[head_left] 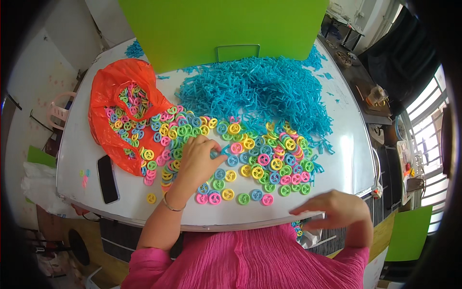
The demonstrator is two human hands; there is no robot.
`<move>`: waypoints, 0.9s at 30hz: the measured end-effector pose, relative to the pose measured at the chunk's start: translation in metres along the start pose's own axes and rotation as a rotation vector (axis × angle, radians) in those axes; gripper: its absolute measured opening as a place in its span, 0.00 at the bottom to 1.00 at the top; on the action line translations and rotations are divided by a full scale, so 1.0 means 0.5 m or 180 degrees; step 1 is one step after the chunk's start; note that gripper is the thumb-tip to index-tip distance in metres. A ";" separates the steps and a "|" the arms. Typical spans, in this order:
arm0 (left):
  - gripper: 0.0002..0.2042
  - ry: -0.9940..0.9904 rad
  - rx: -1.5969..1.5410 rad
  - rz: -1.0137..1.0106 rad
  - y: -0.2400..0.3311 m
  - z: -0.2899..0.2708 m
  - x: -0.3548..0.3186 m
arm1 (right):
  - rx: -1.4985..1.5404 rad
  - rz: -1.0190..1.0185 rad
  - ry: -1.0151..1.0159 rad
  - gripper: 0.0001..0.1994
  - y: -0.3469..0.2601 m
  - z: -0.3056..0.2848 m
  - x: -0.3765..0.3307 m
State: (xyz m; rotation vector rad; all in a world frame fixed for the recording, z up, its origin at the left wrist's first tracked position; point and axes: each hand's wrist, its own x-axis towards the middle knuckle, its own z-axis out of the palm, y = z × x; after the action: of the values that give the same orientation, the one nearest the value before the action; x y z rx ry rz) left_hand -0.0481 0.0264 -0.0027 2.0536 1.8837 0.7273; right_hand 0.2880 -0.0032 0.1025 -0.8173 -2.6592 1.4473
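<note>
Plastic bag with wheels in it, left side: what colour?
The plastic bag is orange-red; shows best in the head view.

Around the left hand, wheels mix pink, yellow, green and blue — with a blue piece at its fingertips. Beyond it, a turquoise heap; leftward, a red bag — nearer, a finely lined magenta top.

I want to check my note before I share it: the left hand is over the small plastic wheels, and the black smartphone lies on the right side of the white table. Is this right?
Not quite: the head view shows the black smartphone on the left side of the white table. The left hand is over the small plastic wheels, as you wrote.
</note>
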 end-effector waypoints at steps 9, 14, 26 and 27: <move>0.10 0.0970 -0.1201 0.0298 0.073 -0.003 -0.007 | 0.2440 -0.0089 0.2388 0.15 0.028 0.126 0.311; 0.11 0.0869 -0.1291 0.0861 0.092 -0.006 -0.010 | 0.3438 -0.0018 0.2594 0.10 0.061 0.123 0.332; 0.14 0.0864 0.0270 0.0839 0.011 0.046 0.047 | 0.2012 0.0192 0.2881 0.12 0.096 0.065 0.290; 0.10 0.1182 -0.0110 0.0950 0.008 0.047 0.053 | 0.1750 0.0177 0.2904 0.12 0.098 0.069 0.292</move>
State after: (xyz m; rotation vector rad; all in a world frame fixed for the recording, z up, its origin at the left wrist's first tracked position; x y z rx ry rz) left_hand -0.0316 0.0553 -0.0156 2.3334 1.7323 1.2825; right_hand 0.1748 0.0560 0.0099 -1.1164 -1.5016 1.2651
